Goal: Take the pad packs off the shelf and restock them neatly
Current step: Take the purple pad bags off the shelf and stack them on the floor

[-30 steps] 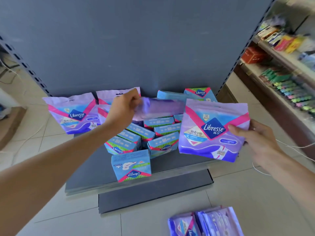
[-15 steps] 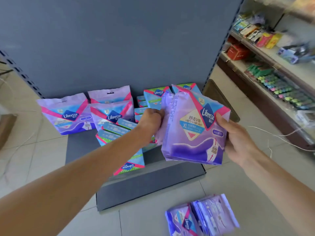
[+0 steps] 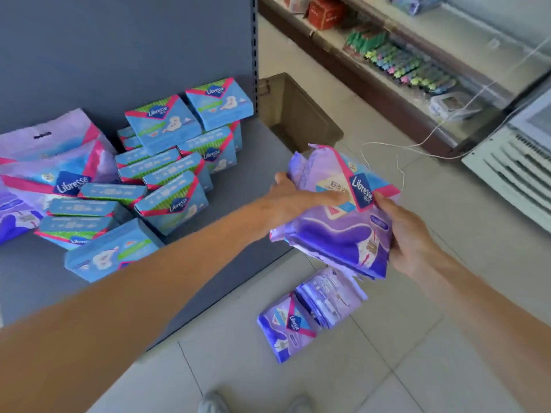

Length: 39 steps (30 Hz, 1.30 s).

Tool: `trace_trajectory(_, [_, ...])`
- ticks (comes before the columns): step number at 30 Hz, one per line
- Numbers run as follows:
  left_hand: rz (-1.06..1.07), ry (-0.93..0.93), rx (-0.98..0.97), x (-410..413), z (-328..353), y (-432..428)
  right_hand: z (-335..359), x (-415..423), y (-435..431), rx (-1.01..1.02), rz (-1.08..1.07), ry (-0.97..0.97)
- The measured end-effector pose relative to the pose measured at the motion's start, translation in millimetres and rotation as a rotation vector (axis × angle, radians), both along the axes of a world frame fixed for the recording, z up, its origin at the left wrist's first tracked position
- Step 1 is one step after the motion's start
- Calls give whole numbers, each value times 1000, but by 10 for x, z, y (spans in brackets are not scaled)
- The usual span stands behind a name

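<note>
Likely squaring them up: right hand (image 3: 410, 234) curls round the purple packs (image 3: 340, 234), left hand (image 3: 293, 198) presses flat-fingered opposite, floor pile (image 3: 310, 314) just below.

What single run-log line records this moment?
phase: unloading | left hand: flat on purple packs | right hand: grips purple packs | floor pile: below | blue packs: on shelf
</note>
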State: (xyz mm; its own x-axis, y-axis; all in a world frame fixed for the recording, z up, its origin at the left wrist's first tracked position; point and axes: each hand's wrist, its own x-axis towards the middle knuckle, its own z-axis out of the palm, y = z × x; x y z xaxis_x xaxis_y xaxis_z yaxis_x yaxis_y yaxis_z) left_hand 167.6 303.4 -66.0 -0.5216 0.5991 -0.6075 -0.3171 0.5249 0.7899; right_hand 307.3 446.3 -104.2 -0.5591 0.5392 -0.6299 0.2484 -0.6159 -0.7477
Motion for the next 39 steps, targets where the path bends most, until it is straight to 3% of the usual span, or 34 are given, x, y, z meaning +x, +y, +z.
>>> trace_trajectory(8, [-87, -150, 7, 598, -1029, 344, -685, 1030, 91, -30, -2, -51])
trace_trajectory(18, [-501, -255, -297, 720, -2719, -144, -2344, 1437, -1099, -155, -254, -272])
trace_trajectory(23, [-496, -211, -375, 715, -3567, -395, -3202, 1404, -1517, -256, -337, -281])
trace_trajectory(30, [-468, -103, -417, 717, -4618, -566, -4267, 1378, -1701, -197, -355, -239])
trace_trajectory(39, [-550, 20, -421, 696, -5263, -633, -5009, 1277, -1811, -116, -353, -292])
